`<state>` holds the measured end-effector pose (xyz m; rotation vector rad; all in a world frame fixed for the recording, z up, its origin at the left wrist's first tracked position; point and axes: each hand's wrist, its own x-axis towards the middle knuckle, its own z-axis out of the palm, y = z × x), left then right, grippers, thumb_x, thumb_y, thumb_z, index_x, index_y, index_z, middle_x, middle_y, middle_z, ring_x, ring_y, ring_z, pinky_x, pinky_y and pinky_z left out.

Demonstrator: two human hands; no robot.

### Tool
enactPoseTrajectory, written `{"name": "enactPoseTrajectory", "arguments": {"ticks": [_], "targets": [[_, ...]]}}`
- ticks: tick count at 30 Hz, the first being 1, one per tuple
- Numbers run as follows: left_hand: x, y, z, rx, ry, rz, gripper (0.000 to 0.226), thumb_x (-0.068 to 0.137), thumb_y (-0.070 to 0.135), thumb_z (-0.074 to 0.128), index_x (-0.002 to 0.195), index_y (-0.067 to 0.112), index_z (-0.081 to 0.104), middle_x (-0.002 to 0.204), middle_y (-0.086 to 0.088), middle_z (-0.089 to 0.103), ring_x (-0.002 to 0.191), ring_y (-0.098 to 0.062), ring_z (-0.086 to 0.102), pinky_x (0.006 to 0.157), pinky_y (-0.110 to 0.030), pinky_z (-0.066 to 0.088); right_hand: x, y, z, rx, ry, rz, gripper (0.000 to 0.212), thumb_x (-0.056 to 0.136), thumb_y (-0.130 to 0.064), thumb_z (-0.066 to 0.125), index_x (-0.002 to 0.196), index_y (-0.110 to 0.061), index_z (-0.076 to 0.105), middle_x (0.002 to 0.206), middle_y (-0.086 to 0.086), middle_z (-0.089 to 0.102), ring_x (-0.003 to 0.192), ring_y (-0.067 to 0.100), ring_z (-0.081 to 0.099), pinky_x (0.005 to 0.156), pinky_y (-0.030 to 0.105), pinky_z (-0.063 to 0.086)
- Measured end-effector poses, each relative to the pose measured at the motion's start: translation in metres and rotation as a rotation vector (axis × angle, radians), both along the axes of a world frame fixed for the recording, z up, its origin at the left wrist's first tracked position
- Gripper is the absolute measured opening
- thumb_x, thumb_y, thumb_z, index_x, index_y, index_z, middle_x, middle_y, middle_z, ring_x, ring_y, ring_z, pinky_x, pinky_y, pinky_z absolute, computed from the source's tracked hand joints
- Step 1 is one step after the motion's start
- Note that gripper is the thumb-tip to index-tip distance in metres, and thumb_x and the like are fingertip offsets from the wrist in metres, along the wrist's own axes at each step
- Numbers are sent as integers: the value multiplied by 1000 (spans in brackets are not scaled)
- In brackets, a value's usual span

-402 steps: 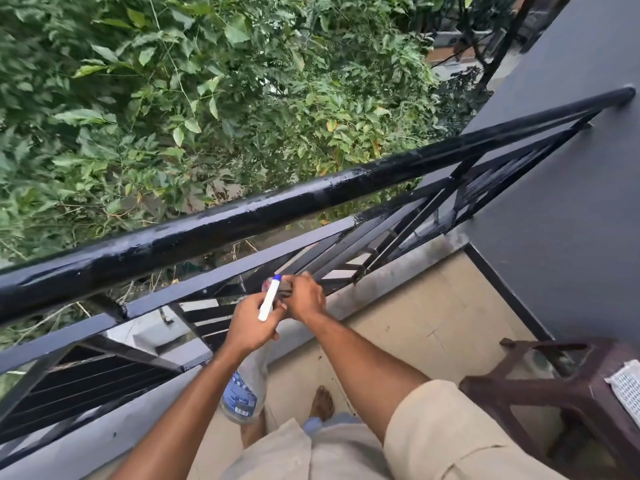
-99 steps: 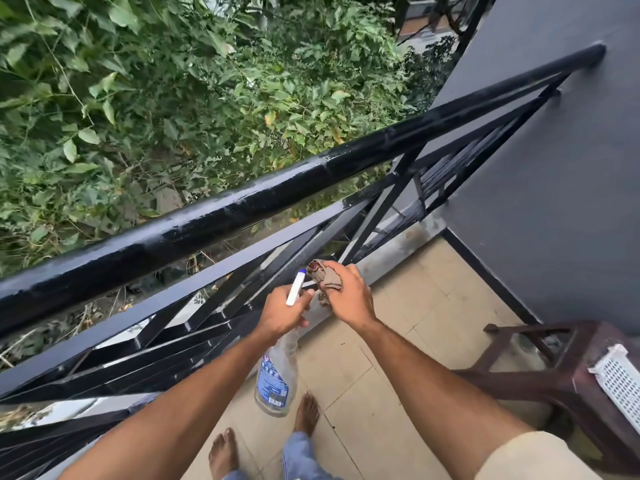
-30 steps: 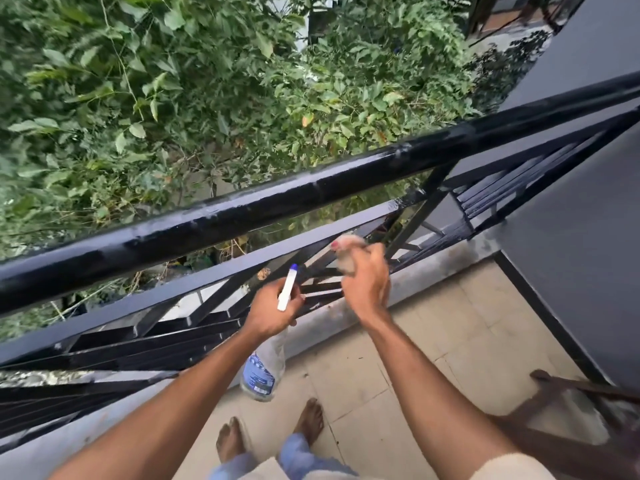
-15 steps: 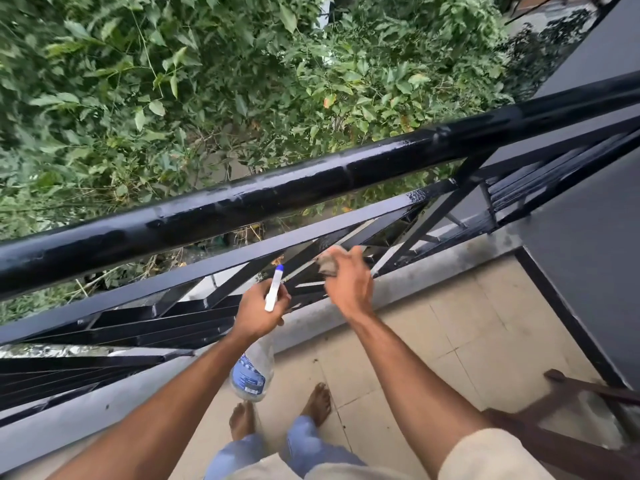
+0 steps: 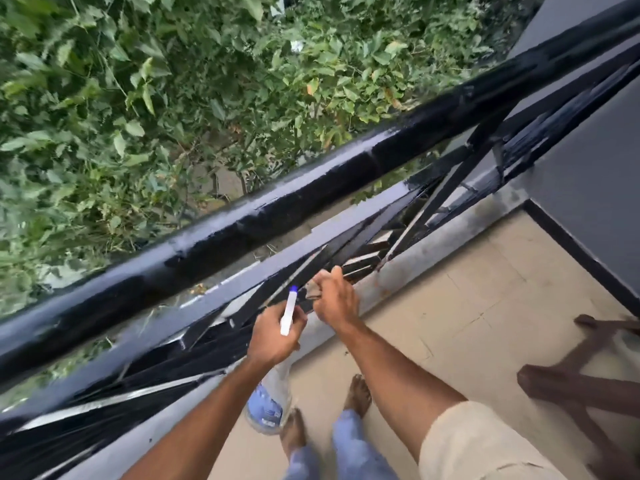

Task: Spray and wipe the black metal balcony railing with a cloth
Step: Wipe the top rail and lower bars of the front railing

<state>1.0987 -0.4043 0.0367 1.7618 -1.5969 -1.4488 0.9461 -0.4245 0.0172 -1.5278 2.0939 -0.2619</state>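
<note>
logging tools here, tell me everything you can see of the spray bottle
The spray bottle is clear plastic with a blue label low on its body and a white head tipped blue. The left hand grips its neck; the body hangs below, over the floor, nozzle aimed toward the railing.

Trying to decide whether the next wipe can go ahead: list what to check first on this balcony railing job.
1. Cloth gripped in the right hand: ok, fingers curled round it.
2. Spray bottle held by the left hand: ok, gripped at the neck, nozzle toward the railing bars.
3. Cloth touching a bar: cannot tell, the picture is blurred there.
4. Bars wet with spray: cannot tell; only the top rail glistens.
5. Stool clear of the right arm: ok, it stands off to the side.
6. Bare feet on dry tiles: cannot tell.
</note>
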Motion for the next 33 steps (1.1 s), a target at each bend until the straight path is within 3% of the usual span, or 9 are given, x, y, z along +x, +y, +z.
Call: {"name": "enactPoseTrajectory", "arguments": {"ticks": [4, 8, 12, 16, 20, 24, 27, 31, 33], "targets": [[14, -9, -5, -49, -47, -82, 12, 92, 11, 68, 80, 14, 66, 71, -11, 72, 47, -21, 69, 49, -32, 56, 0, -2, -4, -7, 62, -67, 29, 87, -20, 66, 112, -35, 64, 105, 2, 47, 94, 31, 65, 80, 41, 51], [28, -9, -9, -90, -33, -151, 8, 83, 25, 63, 79, 19, 66, 68, -4, 70, 53, -20, 70, 54, -39, 61, -19, 1, 2, -176, 84, -259, 44, 83, -15, 69, 122, -34, 64, 108, 5, 51, 88, 33, 63, 76, 39, 49], [38, -7, -16, -115, -36, -191, 8, 86, 18, 63, 78, 17, 64, 62, 2, 66, 46, -18, 67, 51, -31, 55, -8, -3, -10, -212, 134, -269, 50, 78, -6, 71, 123, -28, 66, 106, 8, 49, 80, 35, 62, 72, 44, 56], [51, -3, -33, -129, -40, -183, 8, 82, 25, 60, 80, 17, 64, 65, 1, 66, 47, -18, 66, 54, -43, 60, 8, 0, -28, -336, 128, -373, 51, 67, -1, 80, 113, -21, 71, 102, 9, 53, 73, 30, 61, 64, 32, 47], [61, -2, -47, -138, -55, -206, 3, 82, 25, 62, 81, 22, 61, 64, 3, 64, 50, -19, 67, 57, -48, 60, 14, -1, -37, -385, 78, -420, 52, 68, -7, 80, 117, -22, 70, 104, 9, 52, 79, 29, 59, 68, 36, 52], [66, 0, -49, -161, -42, -229, 4, 83, 25, 60, 84, 21, 60, 62, 2, 64, 48, -18, 67, 56, -47, 60, 30, 6, -52, -129, 18, -290, 50, 79, -15, 73, 127, -24, 63, 112, 9, 46, 88, 33, 60, 71, 35, 46], [68, 0, -51, -176, -40, -237, 3, 82, 26, 59, 82, 23, 60, 63, 3, 63, 49, -18, 67, 57, -46, 59, 61, 10, -64, 35, -70, -232, 31, 85, -15, 64, 114, -24, 61, 113, 10, 45, 94, 40, 63, 79, 41, 49], [72, -1, -46, -214, -38, -226, 8, 79, 27, 56, 80, 21, 61, 66, 1, 65, 51, -19, 68, 57, -44, 58, 77, 4, -64, 138, -153, -307, 26, 86, -17, 65, 112, -23, 63, 118, 11, 51, 103, 36, 61, 85, 38, 48], [74, 2, -41, -222, -25, -215, 10, 81, 26, 56, 81, 18, 62, 66, 0, 66, 49, -18, 67, 54, -45, 58, 72, -2, -64, 174, -336, -391, 27, 82, -19, 69, 109, -22, 70, 111, 6, 66, 98, 28, 63, 78, 29, 45]]}}
